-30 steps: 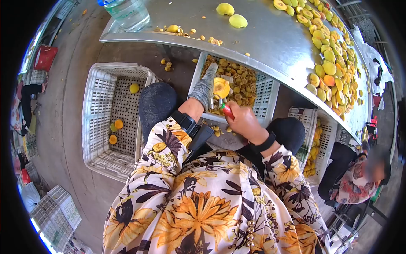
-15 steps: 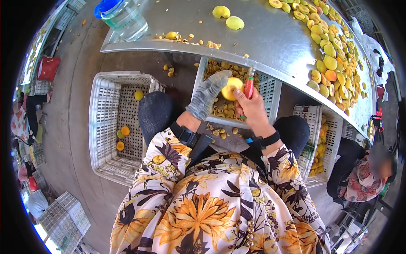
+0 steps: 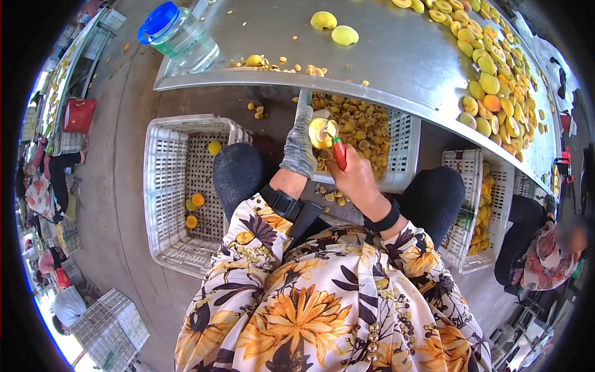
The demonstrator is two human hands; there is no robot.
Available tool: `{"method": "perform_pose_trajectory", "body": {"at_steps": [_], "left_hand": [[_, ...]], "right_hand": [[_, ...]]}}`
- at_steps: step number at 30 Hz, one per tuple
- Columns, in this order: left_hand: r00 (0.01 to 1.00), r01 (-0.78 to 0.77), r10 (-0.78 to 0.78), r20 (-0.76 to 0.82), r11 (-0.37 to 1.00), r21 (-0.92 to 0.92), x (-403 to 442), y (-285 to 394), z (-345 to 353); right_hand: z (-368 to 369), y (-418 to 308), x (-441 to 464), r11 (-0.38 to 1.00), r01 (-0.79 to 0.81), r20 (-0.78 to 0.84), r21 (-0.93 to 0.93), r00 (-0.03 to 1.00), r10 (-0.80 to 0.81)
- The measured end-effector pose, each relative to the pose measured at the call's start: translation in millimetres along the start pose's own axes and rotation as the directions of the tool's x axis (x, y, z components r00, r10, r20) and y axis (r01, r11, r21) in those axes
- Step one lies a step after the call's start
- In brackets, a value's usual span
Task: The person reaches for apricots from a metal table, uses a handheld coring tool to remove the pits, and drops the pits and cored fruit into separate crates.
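Note:
My left hand [image 3: 299, 146], in a grey knit glove, grips a yellow peach half [image 3: 318, 133] with its cut face towards me. My bare right hand [image 3: 358, 178] is wrapped round a red-handled pitting tool [image 3: 339, 153]. The tool's metal end meets the cut face near the middle of the peach half; its exact shape is hard to make out. Both hands are above a white crate [image 3: 404, 149] that holds many peach scraps and pits [image 3: 359, 127], just below the table edge.
A steel table [image 3: 396, 56] carries two whole-looking peaches [image 3: 344, 35], a pile of peach halves [image 3: 496, 93] and a blue-lidded water jug [image 3: 186, 46]. A white crate [image 3: 162, 192] with several peaches stands left, another crate [image 3: 462, 229] right. A person [image 3: 545, 260] sits at the far right.
The tool, held upright beside the peach half before, has come over to its cut face. My right hand has moved left and down. The whole view has shifted slightly.

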State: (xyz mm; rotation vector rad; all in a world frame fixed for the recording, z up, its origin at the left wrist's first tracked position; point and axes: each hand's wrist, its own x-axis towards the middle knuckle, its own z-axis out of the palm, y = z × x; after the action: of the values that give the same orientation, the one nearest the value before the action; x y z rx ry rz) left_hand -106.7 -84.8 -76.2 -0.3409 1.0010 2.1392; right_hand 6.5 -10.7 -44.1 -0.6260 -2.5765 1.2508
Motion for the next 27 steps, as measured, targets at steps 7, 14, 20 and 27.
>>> {"method": "perform_pose_trajectory", "body": {"at_steps": [7,14,20,27], "left_hand": [[0.998,0.040,-0.041,0.039,0.999,0.013,11.4,-11.9,-2.5],[0.978,-0.199,0.208,-0.020,0.958,0.206,-9.3,-15.4,11.5],[0.985,0.038,-0.080,0.153,0.965,0.260,-12.0,1.9,3.1],[0.981,-0.162,0.132,0.145,0.963,0.217,-8.6,-8.6,11.4]], "right_hand": [[2.9,6.1,-3.0,0.994,-0.091,0.086,-0.065,0.992,0.096],[8.3,-2.6,-8.2,0.985,-0.173,0.095,-0.013,0.980,0.173],[-6.2,13.5,-7.2,0.998,-0.056,0.325,-0.025,0.944,0.061],[-23.1,-18.4,0.2,0.926,-0.372,0.427,0.066,0.849,0.311]]}}
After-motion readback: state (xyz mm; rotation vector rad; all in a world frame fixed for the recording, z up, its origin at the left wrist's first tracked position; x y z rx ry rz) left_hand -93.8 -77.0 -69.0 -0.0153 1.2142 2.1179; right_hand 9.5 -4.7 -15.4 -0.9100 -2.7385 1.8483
